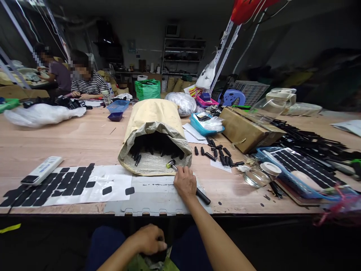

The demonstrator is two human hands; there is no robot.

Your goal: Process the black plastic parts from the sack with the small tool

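My right hand (185, 183) is wrapped round a small hammer (203, 196) at the table's front edge. Its black handle end points toward me, and its yellowish head lies at the mouth of a cream woven sack (155, 113). The sack lies on its side, opening toward me, with several black tubular pieces (138, 160) inside. Below the table edge, over my lap, my left hand (149, 239) is curled with its fingertips mostly hidden. Green material (152, 263) lies just under it; whatever the fingers hold cannot be made out.
A grey mat (132, 206) lies under the sack's mouth. To the left are a sheet of black stickers (76, 180) and a white power strip (42, 171). More black pieces (222, 160), a cardboard box (251, 130) and a glass jar (259, 177) stand right. Two people sit far left.
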